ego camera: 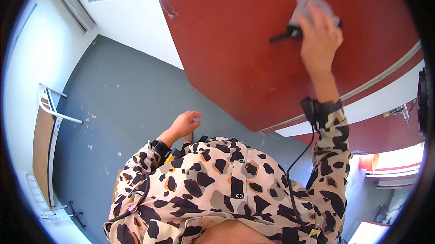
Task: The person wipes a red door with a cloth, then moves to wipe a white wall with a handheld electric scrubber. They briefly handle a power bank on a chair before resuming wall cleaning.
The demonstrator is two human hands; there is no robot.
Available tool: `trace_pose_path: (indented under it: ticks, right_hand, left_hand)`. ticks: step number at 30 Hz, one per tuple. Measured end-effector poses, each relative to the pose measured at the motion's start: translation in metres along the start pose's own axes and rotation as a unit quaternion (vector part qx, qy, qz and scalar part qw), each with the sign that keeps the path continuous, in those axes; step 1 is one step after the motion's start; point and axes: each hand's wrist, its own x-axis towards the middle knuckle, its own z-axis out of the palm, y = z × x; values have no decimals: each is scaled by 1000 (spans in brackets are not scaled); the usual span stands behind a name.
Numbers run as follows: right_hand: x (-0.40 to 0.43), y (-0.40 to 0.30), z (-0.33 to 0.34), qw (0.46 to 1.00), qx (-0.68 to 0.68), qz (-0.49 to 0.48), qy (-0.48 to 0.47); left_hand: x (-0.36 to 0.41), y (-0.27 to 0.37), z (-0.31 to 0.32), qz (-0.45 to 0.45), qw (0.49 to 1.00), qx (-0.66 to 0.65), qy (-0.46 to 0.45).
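My right hand, blurred, presses a grey cloth against a dark red door. Beside the fingers a black lever door handle sticks out to the left. The cloth and my hand hide the rest of the handle. Low in front of my body, my left hand hangs over the grey floor. Its fingers are loosely bent and I see nothing in it.
A red pull handle sits near the door's left edge. At the left stands a white metal frame with a brown board. A second red door panel with a metal latch and an orange container are at the right. Black cables run along my clothing.
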Motion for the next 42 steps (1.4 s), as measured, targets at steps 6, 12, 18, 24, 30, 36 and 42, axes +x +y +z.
trace_pose_path:
  ticks: [6,12,18,24,30,36,42]
  right_hand:
    - [44,-19,22,997,63,-31,40]
    - [-101,-48,74,965,127,-154,-169]
    - [-166,-11,62,961,157,-35,-226]
    - [-206,49,85,933,170,297,-110]
    - [-218,83,110,585,352,731,0]
    - [-172,-32,93,632,478,599,-116]
    - [-58,-65,4,775,504,382,2]
  left_hand:
    - [6,6,0,-33,999,13,-29]
    - [15,6,9,-27,1000,2,-13]
    - [-28,-62,1,-130,979,-142,59]
    - [-8,-84,-109,-56,944,-164,282]
    - [70,-19,-225,31,811,-154,563]
    - [61,11,-227,75,751,-278,594]
    - [66,-3,-226,46,762,-310,567]
